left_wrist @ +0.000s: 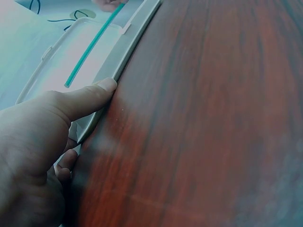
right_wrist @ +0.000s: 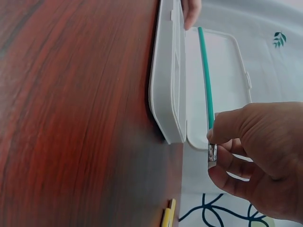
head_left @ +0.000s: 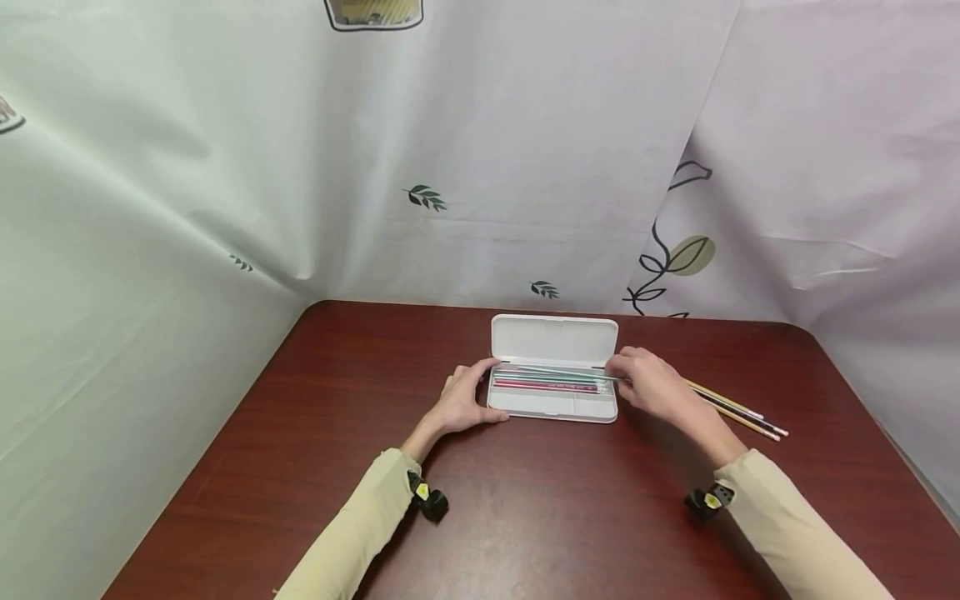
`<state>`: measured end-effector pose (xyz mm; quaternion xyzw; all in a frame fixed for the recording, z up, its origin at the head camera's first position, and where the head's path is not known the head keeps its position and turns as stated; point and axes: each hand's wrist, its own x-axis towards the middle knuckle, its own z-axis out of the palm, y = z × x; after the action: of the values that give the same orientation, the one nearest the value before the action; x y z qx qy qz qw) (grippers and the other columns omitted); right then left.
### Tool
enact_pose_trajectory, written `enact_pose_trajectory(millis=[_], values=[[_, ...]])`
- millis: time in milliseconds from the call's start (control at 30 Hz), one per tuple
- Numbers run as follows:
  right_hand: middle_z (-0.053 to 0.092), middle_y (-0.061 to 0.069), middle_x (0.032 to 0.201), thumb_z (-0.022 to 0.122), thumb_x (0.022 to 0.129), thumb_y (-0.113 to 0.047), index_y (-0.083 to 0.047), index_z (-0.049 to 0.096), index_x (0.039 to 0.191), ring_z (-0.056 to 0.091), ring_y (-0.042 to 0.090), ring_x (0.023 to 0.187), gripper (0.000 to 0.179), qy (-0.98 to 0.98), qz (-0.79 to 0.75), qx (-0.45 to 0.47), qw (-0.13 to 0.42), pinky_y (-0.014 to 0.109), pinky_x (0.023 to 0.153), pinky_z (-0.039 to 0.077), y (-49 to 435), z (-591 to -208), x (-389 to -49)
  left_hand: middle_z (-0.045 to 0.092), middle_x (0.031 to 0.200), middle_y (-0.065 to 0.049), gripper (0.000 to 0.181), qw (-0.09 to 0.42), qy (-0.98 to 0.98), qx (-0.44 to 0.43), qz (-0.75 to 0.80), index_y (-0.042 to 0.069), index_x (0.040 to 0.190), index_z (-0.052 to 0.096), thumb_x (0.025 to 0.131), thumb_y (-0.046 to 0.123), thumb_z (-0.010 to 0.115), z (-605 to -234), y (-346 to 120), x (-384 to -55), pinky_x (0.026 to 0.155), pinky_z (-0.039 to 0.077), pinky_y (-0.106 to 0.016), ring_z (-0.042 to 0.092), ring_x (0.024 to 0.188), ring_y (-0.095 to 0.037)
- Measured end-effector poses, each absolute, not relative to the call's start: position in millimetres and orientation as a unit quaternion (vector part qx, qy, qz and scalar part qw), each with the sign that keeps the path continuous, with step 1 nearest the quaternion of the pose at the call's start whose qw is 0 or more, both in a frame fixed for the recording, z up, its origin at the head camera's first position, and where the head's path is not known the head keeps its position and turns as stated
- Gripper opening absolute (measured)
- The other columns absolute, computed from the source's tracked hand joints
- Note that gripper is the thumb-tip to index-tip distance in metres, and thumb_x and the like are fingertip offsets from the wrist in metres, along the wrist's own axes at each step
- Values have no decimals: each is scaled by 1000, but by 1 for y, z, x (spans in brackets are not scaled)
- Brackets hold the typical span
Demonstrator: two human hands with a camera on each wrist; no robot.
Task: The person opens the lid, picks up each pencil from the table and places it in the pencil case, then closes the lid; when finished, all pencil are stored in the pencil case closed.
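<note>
right hand [head_left: 647,382] first up, and it was a neat pinch: thumb and fingers closed on one end of a green pencil [right_wrist: 207,80], close by the metal ferrule [right_wrist: 212,152]. that pencil reached leftward over the white pencil case [head_left: 551,406], which sat open just right of centre and below the middle of the head view, its lid [head_left: 555,340] tipped up behind. and what support from the left hand [head_left: 459,404]! spread across the case's left end, thumb against the front edge, fingers round toward the back, it had a steadying grip. good handling, i'd have judged, called for the pencil's long axis matched to the tray, the far tip guided first, because a pinch at one end left the other free to swing. red pencils [head_left: 546,386] already lay lengthwise in the tray, so a slanted pencil could have ridden up across them; a level line and a soft release suited best. over toward the lower right, loose pencils [head_left: 750,417] lay on the table [head_left: 525,483] beside the right forearm, so a high wrist was the safe choice there.
</note>
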<state>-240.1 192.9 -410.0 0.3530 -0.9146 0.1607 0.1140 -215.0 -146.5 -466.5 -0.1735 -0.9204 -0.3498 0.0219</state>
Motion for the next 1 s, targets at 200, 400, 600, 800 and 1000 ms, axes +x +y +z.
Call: enact_pose_trajectory(millis=[200,400,600,800,1000], values=[[60,4,84,70,75,12,-5,69,86,53,22,75,20,-912,168,359,108,40,67,46,183,-411,-241,58,113,-10,92,21,-922,-170,-348,13,147,47,69,32,92,-467,-146,-215,88,34,-47,44,108,-27],[62,6,87,67,75,12,-3,70,88,56,25,79,20,-911,169,363,97,42,70,48,177,-413,-243,57,115,-11,92,8,-923,-164,-347,15,148,46,70,32,92,-465,-146,-215,91,33,-47,44,110,-27],[62,5,86,67,76,11,-5,70,87,57,25,80,20,-912,164,363,94,42,70,48,172,-415,-245,57,114,-10,92,8,-923,-165,-347,15,148,46,70,33,92,-464,-146,-215,91,33,-46,44,110,-27],[61,4,84,67,77,12,-6,69,85,55,23,77,20,-912,162,367,87,40,68,48,166,-416,-247,57,115,-10,91,7,-923,-166,-347,16,148,46,70,32,92,-466,-146,-216,92,33,-46,44,111,-27],[60,4,83,66,77,12,-5,69,85,54,21,75,19,-911,165,369,84,40,69,48,160,-419,-248,57,114,-10,92,11,-923,-167,-347,15,148,46,70,33,91,-466,-146,-216,91,33,-46,44,110,-27]])
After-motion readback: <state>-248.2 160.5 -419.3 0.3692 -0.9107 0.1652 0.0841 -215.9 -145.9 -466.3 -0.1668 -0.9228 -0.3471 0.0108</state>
